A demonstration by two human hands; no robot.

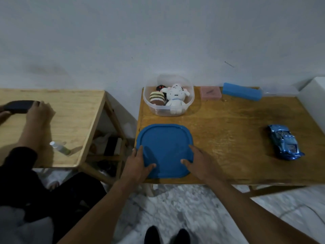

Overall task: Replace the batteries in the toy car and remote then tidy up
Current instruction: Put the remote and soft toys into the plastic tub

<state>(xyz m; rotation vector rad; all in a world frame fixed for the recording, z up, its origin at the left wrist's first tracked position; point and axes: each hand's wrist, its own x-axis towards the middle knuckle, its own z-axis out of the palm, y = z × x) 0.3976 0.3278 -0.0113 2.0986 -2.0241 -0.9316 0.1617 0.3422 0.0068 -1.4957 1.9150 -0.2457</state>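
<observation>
One wide-angle camera is riding on the person's head, looking forward and steeply downward. It is sitting close behind both hands: the left hand (138,162) and right hand (197,160) are occupying the lower centre. Beyond the fingertips, the lens is taking in the blue lid (165,138), the wooden table (228,134) and the wall (158,32). Behind the wrists, it is catching the floor (184,208). Left of the left fingers, a second table (73,110) is showing; right of the right fingers, the toy car (284,143).

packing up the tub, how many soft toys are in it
3, all in the clear tub: white one right, striped one left, dark one behind. Others may be hidden.
</observation>
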